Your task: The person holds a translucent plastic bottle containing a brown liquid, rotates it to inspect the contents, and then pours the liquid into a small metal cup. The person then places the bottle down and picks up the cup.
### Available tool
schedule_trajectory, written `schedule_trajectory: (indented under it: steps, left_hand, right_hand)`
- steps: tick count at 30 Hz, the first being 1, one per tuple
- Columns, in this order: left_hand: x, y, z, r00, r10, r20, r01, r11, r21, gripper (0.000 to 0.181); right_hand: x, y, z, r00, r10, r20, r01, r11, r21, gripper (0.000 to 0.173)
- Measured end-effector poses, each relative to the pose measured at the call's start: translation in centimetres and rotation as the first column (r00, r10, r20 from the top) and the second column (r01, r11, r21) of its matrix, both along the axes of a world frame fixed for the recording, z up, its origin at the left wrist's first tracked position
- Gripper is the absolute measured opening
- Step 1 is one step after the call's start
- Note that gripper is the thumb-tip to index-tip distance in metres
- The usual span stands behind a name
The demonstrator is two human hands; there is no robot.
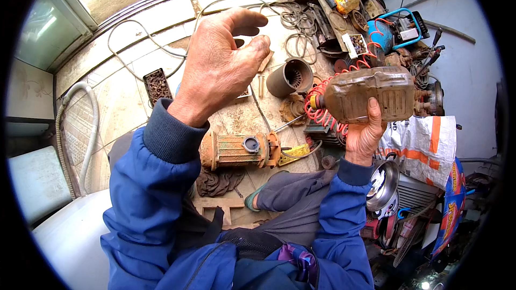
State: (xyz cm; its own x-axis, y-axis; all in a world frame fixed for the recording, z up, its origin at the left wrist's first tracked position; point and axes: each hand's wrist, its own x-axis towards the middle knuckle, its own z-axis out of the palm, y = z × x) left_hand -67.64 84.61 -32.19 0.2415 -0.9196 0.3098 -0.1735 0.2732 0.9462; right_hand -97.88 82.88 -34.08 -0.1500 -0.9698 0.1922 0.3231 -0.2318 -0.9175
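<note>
My right hand (365, 133) holds a dirty translucent plastic jug (371, 94) on its side, its yellow cap (315, 102) facing left. My left hand (225, 58) is raised at upper centre, fingers curled and thumb apart, with nothing visible in it. On the floor below lies an orange-and-green motor or pump body (238, 151) with a round port on top. A hollow metal cylinder (284, 80) lies between my hands, farther off, beside a bolt (261, 86). A coiled red air hose (322, 112) passes behind the jug's cap.
A black tray of small parts (157, 84) and a looped cable (117, 44) lie at left, near a corrugated hose (90, 129). A blue air compressor (383, 34), a steel pan (389, 185) and a woven sack (431, 145) crowd the right. A dark rag (217, 183) lies before me.
</note>
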Motion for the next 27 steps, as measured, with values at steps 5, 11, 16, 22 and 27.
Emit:
schedule_trajectory:
  steps: [5, 11, 16, 22, 27]
  left_hand:
    - [-0.07, 0.02, -0.05, 1.0, 0.0, -0.003, 0.0, 1.0, -0.012, 0.031]
    - [-0.1, 0.05, 0.07, 1.0, -0.001, -0.022, 0.001, 1.0, 0.001, 0.031]
    - [-0.07, 0.1, 0.02, 1.0, 0.006, -0.008, -0.007, 1.0, -0.007, 0.031]
    - [-0.05, 0.14, 0.07, 1.0, 0.009, 0.008, -0.009, 1.0, -0.003, 0.032]
    - [-0.01, 0.11, -0.03, 1.0, 0.01, 0.011, -0.01, 1.0, -0.012, 0.032]
  right_hand:
    - [0.01, 0.03, 0.18, 1.0, 0.001, -0.01, -0.001, 1.0, -0.019, 0.079]
    - [-0.1, -0.2, 0.06, 0.999, 0.04, 0.016, -0.039, 0.999, -0.03, 0.079]
    - [0.14, -0.1, 0.0, 1.0, 0.015, -0.002, -0.015, 0.998, -0.055, 0.078]
    - [0.39, 0.1, 0.45, 1.0, 0.029, 0.005, -0.029, 0.998, -0.058, 0.077]
    - [0.27, 0.13, 0.25, 0.999, 0.031, -0.006, -0.032, 0.998, -0.046, 0.073]
